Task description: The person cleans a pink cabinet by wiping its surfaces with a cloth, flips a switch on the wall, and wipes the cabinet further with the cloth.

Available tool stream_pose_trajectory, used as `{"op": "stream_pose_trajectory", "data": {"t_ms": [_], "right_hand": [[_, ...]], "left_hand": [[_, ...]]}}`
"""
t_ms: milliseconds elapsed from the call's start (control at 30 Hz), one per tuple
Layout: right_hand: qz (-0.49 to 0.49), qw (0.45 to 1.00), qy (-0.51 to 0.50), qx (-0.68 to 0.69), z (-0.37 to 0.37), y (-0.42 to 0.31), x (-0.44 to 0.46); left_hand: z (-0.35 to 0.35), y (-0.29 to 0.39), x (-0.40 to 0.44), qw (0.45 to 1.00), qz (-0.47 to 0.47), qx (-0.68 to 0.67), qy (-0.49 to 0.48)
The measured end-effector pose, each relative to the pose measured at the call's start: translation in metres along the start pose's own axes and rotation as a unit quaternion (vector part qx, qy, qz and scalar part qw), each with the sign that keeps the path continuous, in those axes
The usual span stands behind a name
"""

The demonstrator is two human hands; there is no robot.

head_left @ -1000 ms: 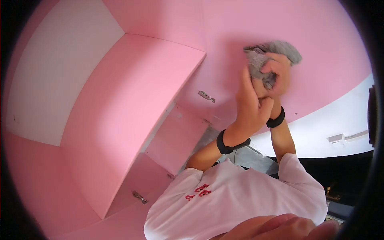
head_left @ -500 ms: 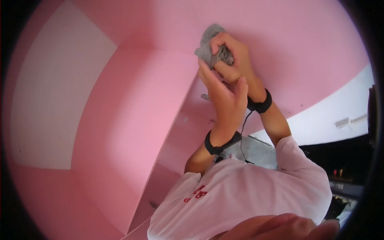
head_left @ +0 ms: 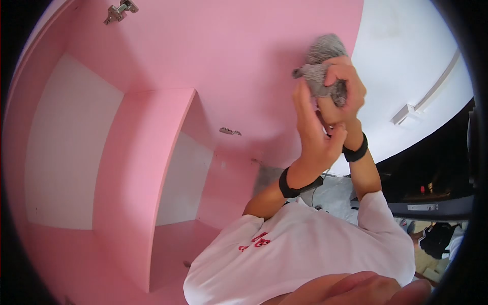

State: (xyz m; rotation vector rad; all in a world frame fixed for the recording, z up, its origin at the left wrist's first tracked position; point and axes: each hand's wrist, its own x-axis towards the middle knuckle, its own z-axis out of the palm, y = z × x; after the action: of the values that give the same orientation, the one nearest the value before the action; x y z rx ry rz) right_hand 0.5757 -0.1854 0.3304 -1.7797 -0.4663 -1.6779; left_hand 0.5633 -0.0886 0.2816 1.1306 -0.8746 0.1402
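Observation:
A crumpled grey cloth (head_left: pixel 325 48) is bunched up near the outer edge of the pink panel. My right hand (head_left: pixel 351 89) is closed on the cloth, its fingers curled into the folds. My left hand (head_left: pixel 317 137) is just below it, with extended fingers touching the cloth's lower left edge and the thumb apart, close to my right wrist. Part of the cloth is hidden behind my fingers. The pink panel (head_left: pixel 244 56) carries a metal hinge (head_left: pixel 122 11) at the upper left and another metal fitting (head_left: pixel 230 131) lower down.
To the left is a pink cabinet with an upright divider (head_left: pixel 137 168) whose edge faces me. A white wall (head_left: pixel 396 51) with a white conduit (head_left: pixel 437 84) lies beyond the panel. Dark furniture (head_left: pixel 422 178) and a person in dark clothing (head_left: pixel 437 241) appear at the right.
Both hands and the cloth have moved right in view, toward the panel's outer edge. The view has shifted, bringing the hinge, more cabinet interior and more white wall into sight.

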Motion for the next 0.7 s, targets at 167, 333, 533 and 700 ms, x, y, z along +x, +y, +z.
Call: {"op": "stream_pose_trajectory", "data": {"t_ms": [167, 333, 533, 700], "right_hand": [[0.066, 0.997, 0.006, 0.029, -0.03, -0.001, -0.025], [0.051, 0.997, 0.06, 0.01, -0.003, 0.002, -0.042], [0.032, 0.998, -0.001, 0.057, 0.056, 0.005, -0.034], [0.02, 0.994, -0.078, 0.069, 0.131, 0.007, -0.015]], "left_hand": [[0.027, -0.015, -0.021, 0.999, 0.019, 0.043, 0.004], [0.004, -0.011, -0.022, 0.995, -0.032, 0.09, -0.004], [-0.042, -0.014, -0.003, 0.993, 0.006, 0.095, 0.075], [-0.107, -0.018, 0.022, 0.987, -0.008, 0.11, 0.118]]}}
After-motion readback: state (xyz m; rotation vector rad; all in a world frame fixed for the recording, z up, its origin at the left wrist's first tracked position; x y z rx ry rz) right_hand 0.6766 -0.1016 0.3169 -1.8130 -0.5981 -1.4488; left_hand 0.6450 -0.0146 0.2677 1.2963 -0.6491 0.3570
